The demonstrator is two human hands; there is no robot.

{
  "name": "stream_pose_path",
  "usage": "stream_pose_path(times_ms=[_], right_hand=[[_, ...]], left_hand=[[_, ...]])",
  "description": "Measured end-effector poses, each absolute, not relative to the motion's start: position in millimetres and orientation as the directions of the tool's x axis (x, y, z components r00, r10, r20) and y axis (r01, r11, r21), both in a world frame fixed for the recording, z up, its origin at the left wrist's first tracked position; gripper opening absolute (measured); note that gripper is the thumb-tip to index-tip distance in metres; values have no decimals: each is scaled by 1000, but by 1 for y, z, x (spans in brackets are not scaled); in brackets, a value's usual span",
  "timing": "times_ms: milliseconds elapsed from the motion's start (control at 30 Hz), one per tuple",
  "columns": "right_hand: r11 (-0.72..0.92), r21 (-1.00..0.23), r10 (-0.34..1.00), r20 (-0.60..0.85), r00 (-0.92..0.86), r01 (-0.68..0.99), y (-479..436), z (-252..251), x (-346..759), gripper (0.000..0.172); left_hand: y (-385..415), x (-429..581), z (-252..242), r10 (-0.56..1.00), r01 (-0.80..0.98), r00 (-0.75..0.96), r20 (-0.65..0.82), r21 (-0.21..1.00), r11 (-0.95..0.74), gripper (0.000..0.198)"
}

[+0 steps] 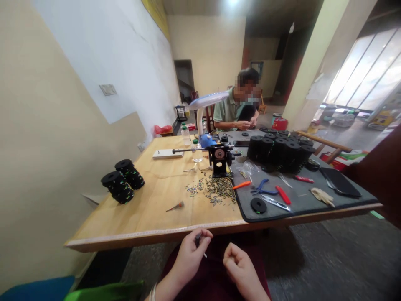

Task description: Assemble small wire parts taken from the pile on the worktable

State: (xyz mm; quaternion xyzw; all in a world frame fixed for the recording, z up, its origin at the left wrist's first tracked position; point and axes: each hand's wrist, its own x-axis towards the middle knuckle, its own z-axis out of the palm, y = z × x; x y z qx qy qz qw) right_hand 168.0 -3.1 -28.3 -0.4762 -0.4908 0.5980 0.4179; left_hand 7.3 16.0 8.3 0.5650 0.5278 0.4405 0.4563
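Head view: two bare hands are showing at the near side of the wooden table [140,217].
Left hand [189,251]: its thumb and fingers are pinching a small dark piece [197,238], and a thin white bit [205,255] is poking out below.
Right hand [239,263]: its fingers are curling in close; I cannot tell if they are hiding anything.
Black spools: stacks with green bits are standing at the left [117,186], and a big bunch is standing at the far right [277,150]; these are looking done.
Little pieces [221,187]: lots are lying loose in the middle, so plenty seems left.
Small dark piece, how far: it is sitting in the fingers, so this one is looking unfinished.
Black machine [219,161]: it is standing just past the pile.
Gray mat [303,205]: blue pliers [265,187] and an orange pen [242,184] are lying on its left part.
Other person [224,110]: someone is sitting across, at the far side.
In the way: the table's near edge is lying between the hands and the pile.
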Motion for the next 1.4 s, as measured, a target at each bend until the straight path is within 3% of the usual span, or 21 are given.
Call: stream_pose_path(times_ms=[133,267,367,600,667,733,833,900,1067,1400], right_hand=[[-244,-958,953,-208,-222,-150,-2,-34,168,33],[-274,-932,951,-226,-213,-236,1,-33,167,45],[-310,-920,940,-260,-220,-238,2,-31,166,49],[-319,-910,943,-276,-187,-266,1,-24,164,51],[-318,-904,946,-281,-163,-287,-1,-18,163,46],[-319,-898,946,-284,-155,-303,-3,-12,161,43],[-325,-895,945,-290,-154,-306,-3,-3,158,40],[-311,-905,949,-276,-154,-291,-3,0,157,41],[-255,-943,962,-225,-156,-214,-4,1,157,43],[-304,-888,945,-235,-227,-346,-3,1,163,48]], left_hand=[[27,-28,16,979,412,-85,185,901,-134,21],[46,-90,30,915,730,-176,363,671,-126,19],[66,-132,32,911,875,-227,344,483,35,20],[83,-152,36,941,899,-136,308,438,-14,26],[72,-135,46,907,887,-144,395,459,-59,25],[55,-107,55,890,799,-164,426,587,-134,25],[28,-54,56,992,489,24,123,864,-119,30],[18,-21,48,982,279,184,-31,960,-22,31],[19,18,30,956,28,261,-134,991,132,34],[24,15,33,973,84,223,-61,996,43,32]])
